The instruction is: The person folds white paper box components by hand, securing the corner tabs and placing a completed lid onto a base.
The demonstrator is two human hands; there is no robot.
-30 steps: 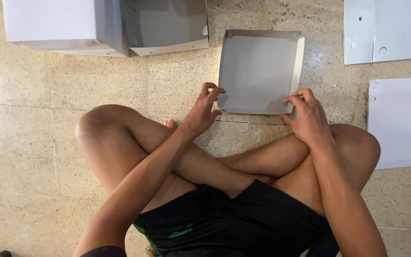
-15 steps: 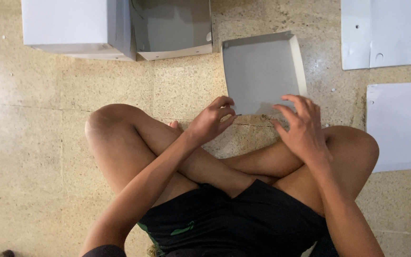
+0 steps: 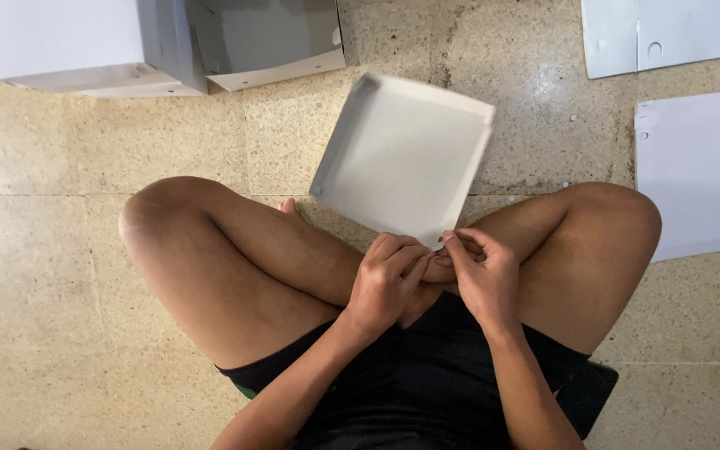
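Note:
I sit cross-legged on a speckled stone floor. A shallow grey cardboard tray [image 3: 402, 154] with low folded walls is turned corner-on toward me, its near corner over my shins. My left hand [image 3: 385, 279] and my right hand [image 3: 481, 275] meet at that near corner, fingers pinching the tray's edge. Both hands touch each other above my crossed legs.
At the top left stands a white box [image 3: 77, 42] with a second, open grey box [image 3: 268, 37] beside it. Flat white cardboard sheets lie at the top right [image 3: 668, 29] and at the right edge [image 3: 702, 167].
The tray has rotated so that a corner points at me and come closer. Both hands have moved from its two sides to meet at that near corner.

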